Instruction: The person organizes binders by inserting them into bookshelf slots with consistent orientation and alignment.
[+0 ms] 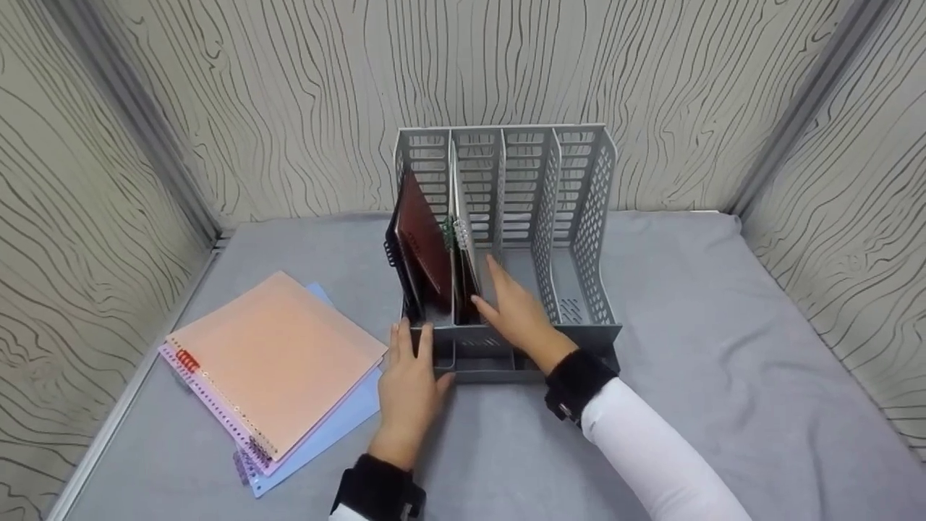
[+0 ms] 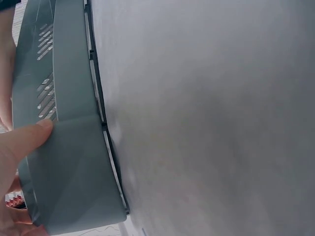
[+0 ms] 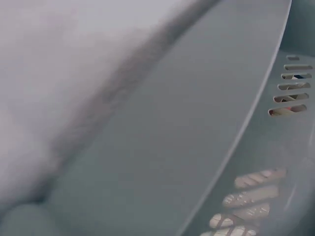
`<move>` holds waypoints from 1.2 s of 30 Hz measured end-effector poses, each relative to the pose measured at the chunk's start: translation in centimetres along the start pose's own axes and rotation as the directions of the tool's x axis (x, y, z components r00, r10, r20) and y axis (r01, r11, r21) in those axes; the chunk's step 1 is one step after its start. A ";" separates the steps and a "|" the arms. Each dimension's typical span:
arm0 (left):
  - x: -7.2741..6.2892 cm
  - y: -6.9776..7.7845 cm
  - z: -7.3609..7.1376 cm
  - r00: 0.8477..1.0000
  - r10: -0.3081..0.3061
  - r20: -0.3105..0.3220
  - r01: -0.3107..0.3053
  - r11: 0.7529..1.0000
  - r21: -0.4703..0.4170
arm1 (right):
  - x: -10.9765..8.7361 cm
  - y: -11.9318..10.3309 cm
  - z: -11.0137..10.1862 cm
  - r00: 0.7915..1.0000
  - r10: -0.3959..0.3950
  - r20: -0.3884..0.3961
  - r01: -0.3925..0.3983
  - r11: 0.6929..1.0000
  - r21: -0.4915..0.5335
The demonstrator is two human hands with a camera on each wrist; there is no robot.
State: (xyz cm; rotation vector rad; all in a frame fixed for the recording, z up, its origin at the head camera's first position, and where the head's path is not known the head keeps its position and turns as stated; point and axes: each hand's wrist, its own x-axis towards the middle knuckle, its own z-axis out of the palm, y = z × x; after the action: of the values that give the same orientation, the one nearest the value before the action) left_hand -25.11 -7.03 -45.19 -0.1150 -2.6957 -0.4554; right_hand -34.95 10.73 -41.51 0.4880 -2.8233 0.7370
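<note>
A grey desk file rack (image 1: 589,334) with upright dividers stands at the back of the table. In its leftmost slot lean a black ring-bound notebook (image 1: 405,278) and a brown notebook (image 1: 425,246). Ring-bound notebooks (image 1: 467,250) with green and white rings stand in the second slot. My left hand (image 1: 409,394) rests at the rack's front left corner, fingers extended; its thumb touches the front panel (image 2: 78,167) in the left wrist view. My right hand (image 1: 522,311) reaches over the front with straight fingers, its thumb at the second slot's notebooks. The right wrist view shows only the rack (image 3: 172,128).
On the left lies a loose stack: an orange ring-bound notebook (image 1: 282,354) with red rings, a pink-purple one (image 1: 224,412) under it and a blue one (image 1: 340,416) below. Grey cloth (image 1: 723,362) covers the table. A patterned wall (image 1: 325,72) rises behind the rack.
</note>
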 end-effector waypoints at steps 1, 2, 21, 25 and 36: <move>0.0 0.0 0.0 1.000 0.000 0.004 0.000 1.000 -0.001 | -0.6 0.3 -0.2 1.000 -0.008 -0.004 0.008 1.000 -0.010; 0.0 0.0 0.0 1.000 -0.002 0.010 0.002 1.000 -0.003 | -1.2 0.6 -0.4 1.000 -0.017 -0.008 0.017 1.000 -0.020; -0.1 -0.1 -0.4 0.999 -0.023 0.046 0.025 0.999 -0.025 | -11.1 7.6 -3.8 0.993 -0.113 -0.040 0.102 0.973 -0.208; -0.1 -0.1 -0.3 0.999 -0.022 0.050 0.024 0.999 -0.027 | -11.8 8.2 -4.0 0.996 -0.082 -0.032 0.074 0.977 -0.198; 0.0 0.1 -0.4 0.999 -0.015 0.048 0.016 1.000 -0.020 | -12.5 8.7 -4.1 0.998 -0.057 -0.019 0.052 0.974 -0.219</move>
State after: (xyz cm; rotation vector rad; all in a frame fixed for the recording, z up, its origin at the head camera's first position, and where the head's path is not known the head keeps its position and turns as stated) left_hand -24.92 -7.09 -44.85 -0.1118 -2.7416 -0.4904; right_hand -26.06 23.23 -45.01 0.5123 -2.8096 0.4124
